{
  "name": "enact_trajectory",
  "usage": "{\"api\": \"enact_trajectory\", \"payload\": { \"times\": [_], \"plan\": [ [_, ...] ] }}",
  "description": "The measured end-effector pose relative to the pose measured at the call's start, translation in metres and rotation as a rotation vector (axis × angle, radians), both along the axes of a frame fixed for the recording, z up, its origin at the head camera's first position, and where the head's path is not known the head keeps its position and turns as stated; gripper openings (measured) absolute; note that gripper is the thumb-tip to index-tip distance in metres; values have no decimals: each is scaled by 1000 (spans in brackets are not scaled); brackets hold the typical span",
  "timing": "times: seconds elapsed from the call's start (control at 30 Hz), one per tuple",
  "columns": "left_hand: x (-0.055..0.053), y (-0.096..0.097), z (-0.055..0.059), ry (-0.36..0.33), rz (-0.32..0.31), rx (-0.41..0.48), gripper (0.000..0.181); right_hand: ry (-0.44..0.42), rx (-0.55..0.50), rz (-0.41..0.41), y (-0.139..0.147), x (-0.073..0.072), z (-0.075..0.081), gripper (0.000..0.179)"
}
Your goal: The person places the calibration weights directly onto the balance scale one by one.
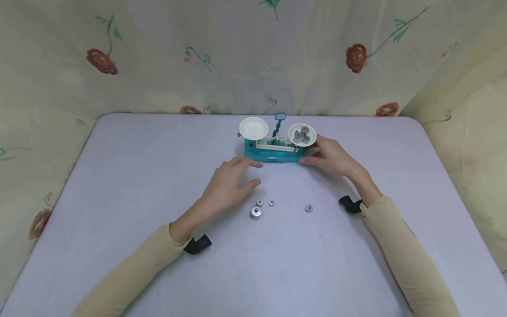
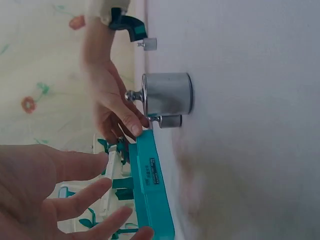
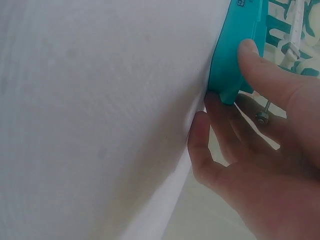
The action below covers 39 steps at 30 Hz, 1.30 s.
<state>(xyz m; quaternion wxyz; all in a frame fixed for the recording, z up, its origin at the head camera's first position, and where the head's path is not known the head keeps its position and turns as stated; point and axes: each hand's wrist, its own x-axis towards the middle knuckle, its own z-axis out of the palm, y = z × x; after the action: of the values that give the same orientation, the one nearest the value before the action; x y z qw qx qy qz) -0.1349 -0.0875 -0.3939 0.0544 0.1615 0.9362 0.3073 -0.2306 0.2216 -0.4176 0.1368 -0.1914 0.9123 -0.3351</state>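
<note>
A teal balance scale [image 1: 273, 156] stands near the table's far edge. Its left pan [image 1: 253, 128] is bare, while several metal weights [image 1: 299, 136] sit in the right pan [image 1: 291, 130]. My right hand [image 1: 334, 156] grips the right end of the scale's base; in the right wrist view the thumb [image 3: 265, 67] lies on the teal base, with fingers around its end. My left hand [image 1: 227, 182] hovers before the base's left part, fingers spread and holding nothing. In the left wrist view, its fingers [image 2: 82, 197] partly cover the scale.
On the table [image 1: 158, 176] in front of the scale stand a large weight [image 1: 255, 213], a small weight [image 1: 259, 203] touching or close beside it, and another small one [image 1: 271, 203]. A further weight [image 1: 309, 208] stands to the right. A flowered curtain [image 1: 237, 57] hangs behind.
</note>
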Motion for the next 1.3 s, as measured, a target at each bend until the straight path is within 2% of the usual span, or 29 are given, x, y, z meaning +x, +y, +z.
{"api": "enact_trajectory", "payload": {
  "times": [0.17,0.3,0.67,1.0,1.3],
  "plan": [
    [4,5,5,-27,-56,-68,40,1,7,-2,-1,-2,1,75],
    [8,7,7,-59,-84,-89,40,4,8,-3,-1,-2,2,76],
    [22,10,6,-64,-146,-160,41,-15,4,-10,0,0,1,76],
    [37,11,6,-24,-175,-265,39,-23,-1,-9,0,1,1,76],
    [47,13,7,56,-191,-378,31,-30,3,-9,1,1,0,76]
  ]
}}
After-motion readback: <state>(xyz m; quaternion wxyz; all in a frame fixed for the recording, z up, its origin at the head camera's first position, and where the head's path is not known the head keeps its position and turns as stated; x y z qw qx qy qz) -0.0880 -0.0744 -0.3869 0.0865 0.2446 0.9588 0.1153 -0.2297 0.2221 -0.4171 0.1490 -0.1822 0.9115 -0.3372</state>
